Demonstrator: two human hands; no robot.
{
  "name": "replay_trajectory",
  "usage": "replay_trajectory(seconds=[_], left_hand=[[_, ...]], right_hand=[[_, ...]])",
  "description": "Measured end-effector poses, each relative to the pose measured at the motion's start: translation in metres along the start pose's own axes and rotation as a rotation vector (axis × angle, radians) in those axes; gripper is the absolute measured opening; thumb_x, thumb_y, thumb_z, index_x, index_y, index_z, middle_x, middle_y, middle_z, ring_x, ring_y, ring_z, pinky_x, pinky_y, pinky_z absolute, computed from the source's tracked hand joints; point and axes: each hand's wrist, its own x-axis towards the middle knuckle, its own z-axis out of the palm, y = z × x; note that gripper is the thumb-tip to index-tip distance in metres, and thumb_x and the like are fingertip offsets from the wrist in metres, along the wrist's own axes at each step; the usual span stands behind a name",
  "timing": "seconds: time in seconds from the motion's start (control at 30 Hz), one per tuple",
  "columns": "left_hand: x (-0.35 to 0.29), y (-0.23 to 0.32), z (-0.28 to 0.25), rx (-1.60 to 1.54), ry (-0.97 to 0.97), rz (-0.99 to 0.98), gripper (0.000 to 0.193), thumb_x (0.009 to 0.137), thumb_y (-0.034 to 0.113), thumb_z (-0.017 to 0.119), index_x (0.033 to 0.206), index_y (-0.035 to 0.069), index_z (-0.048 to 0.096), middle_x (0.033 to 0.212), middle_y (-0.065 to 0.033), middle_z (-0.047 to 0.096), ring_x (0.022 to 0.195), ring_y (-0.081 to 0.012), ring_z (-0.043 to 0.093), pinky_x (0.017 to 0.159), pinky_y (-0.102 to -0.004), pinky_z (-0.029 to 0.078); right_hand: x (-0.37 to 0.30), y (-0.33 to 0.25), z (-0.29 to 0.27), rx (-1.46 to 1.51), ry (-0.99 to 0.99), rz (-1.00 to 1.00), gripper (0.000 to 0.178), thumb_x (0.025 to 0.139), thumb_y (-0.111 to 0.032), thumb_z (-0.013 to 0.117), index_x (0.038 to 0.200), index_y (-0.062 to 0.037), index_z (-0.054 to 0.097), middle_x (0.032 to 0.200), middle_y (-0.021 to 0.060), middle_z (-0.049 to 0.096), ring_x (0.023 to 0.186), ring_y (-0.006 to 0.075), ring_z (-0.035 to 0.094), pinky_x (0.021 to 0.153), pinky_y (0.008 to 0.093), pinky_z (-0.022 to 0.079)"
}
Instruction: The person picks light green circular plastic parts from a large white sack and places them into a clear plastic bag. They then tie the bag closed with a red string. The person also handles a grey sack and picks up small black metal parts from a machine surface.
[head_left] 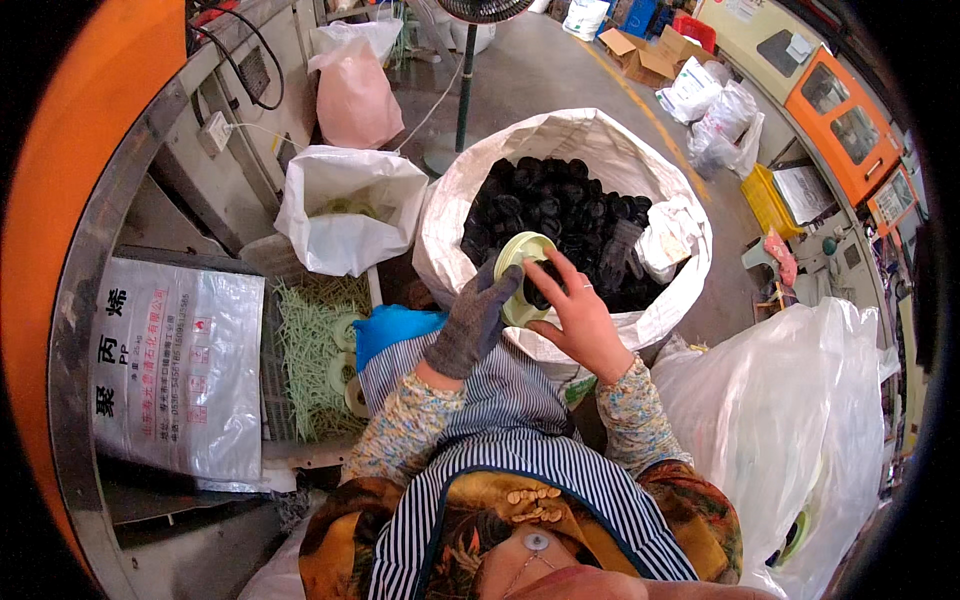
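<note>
My left hand (pixel 465 325), in a dark grey glove, is closed on the side of a pale green round plastic part (pixel 517 250) with a raised rim. The part is tilted above the near edge of a big white woven sack (pixel 440 235). My bare right hand (pixel 588 322) has its thumb and fingers around a black round piece (pixel 541 290) at the green part's opening. How far the black piece sits inside cannot be made out. Many similar black pieces (pixel 545 205) fill the sack, and a dark grey glove (pixel 620 252) lies on them.
To the left are a white bag (pixel 345 235) and a crate of pale green strips (pixel 310 345) with green rings (pixel 345 375). A printed plastic sack (pixel 180 370) lies beside it. Large translucent bags (pixel 790 410) stand at right. A fan stand (pixel 466 90) rises beyond the sack.
</note>
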Motion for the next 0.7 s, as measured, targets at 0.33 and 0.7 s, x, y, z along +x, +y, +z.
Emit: replay_trajectory(seconds=[0.33, 0.7], left_hand=[[-0.008, -0.012, 0.028, -0.683, 0.024, -0.456, 0.046, 0.092, 0.016, 0.057, 0.134, 0.003, 0.043, 0.123, -0.0126, 0.054, 0.112, -0.0191, 0.055, 0.091, -0.0312, 0.049], [0.003, -0.004, 0.034, -1.102, 0.017, -0.902, 0.044, 0.087, 0.001, 0.058, 0.129, 0.004, 0.047, 0.126, -0.0207, 0.051, 0.11, -0.0314, 0.057, 0.091, -0.0358, 0.049]], right_hand=[[-0.011, 0.0, 0.001, 0.003, 0.101, 0.113, 0.062, 0.077, -0.045, 0.067, 0.121, -0.0033, 0.055, 0.124, 0.0166, 0.053, 0.103, 0.0314, 0.058, 0.076, 0.0405, 0.049], [-0.029, 0.045, 0.019, -0.165, 0.047, 0.409, 0.066, 0.077, -0.036, 0.069, 0.13, -0.002, 0.049, 0.135, 0.0168, 0.043, 0.12, 0.0374, 0.043, 0.1, 0.0441, 0.037]])
